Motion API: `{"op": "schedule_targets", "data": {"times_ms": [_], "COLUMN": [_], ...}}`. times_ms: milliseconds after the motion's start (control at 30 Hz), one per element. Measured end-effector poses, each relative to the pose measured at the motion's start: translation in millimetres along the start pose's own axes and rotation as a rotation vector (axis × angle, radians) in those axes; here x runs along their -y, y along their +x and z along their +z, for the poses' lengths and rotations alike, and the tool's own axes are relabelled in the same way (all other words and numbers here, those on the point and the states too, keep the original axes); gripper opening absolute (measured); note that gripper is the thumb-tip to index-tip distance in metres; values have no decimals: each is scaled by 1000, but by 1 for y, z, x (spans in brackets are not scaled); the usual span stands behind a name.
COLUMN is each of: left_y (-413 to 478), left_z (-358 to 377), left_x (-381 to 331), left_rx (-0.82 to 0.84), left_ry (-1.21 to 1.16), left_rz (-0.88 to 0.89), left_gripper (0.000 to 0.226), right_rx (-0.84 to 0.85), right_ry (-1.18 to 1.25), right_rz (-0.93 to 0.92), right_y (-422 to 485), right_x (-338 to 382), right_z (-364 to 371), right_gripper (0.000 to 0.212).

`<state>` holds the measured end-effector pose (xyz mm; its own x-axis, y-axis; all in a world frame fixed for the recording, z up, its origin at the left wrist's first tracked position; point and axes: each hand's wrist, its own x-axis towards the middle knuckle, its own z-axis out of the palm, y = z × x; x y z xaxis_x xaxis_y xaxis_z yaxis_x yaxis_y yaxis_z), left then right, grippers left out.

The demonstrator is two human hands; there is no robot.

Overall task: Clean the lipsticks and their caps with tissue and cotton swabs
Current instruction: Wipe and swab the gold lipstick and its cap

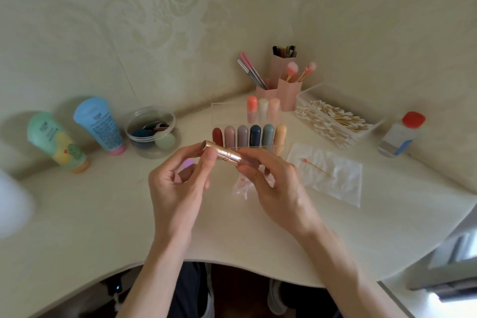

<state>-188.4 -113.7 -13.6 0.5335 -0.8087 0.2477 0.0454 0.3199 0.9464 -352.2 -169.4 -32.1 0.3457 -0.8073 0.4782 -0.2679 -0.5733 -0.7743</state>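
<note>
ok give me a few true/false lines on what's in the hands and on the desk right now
1. The left hand and right hand both hold the gold lipstick tube. True.
2. A used cotton swab lies on the tissue. True.
3. The organizer's front row holds four lipsticks. False: the organizer has six in front.
4. The bottle at far right has a blue cap. False: the bottle has a red cap.

head | worn, faces forward-down | near desk (77,214)
</note>
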Motion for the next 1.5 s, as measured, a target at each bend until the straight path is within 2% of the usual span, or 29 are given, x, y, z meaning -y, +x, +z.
{"op": "schedule_targets", "data": {"times_ms": [100,200,267,367,433,500,633,767,867,1167,1333,1500], "left_y": [1,2,2,2,2,2,3,3,4,2,-3,-4], "left_z": [0,0,-1,-1,0,0,-2,-5,-6,-9,-6,-3], "left_x": [0,0,1,2,2,3,4,3,6,2,1,4], "left_rx": [25,40,17,0,21,25,13,52,77,170,372,330], "left_ry": [-5,-20,-45,-58,-58,-50,-50,-16,-17,-19,63,88], "left_rz": [-6,-7,-18,-15,1,10,15,36,31,-36,-54,-6], "left_gripper": [9,10,9,10,10,11,9,16,16,17,23,17], "right_rx": [60,133,102,26,40,66,41,55,94,105,91,125], "right_ry": [5,56,86,121,131,129,129,87,31,57,158,185], "right_rz": [29,89,83,109,111,97,87,89,66,75,57,100], "right_y": [-2,-4,-3,-1,-1,-1,-1,-1,-1,-1,1,0], "right_x": [-3,-3,1,3,0,2,8,4,4,8,13,15], "right_z": [-1,-3,-2,1,-1,-2,2,3,2,1,-4,-6], "right_gripper": [18,31,30,20,3,17,25,10,22,18,30,33]}}
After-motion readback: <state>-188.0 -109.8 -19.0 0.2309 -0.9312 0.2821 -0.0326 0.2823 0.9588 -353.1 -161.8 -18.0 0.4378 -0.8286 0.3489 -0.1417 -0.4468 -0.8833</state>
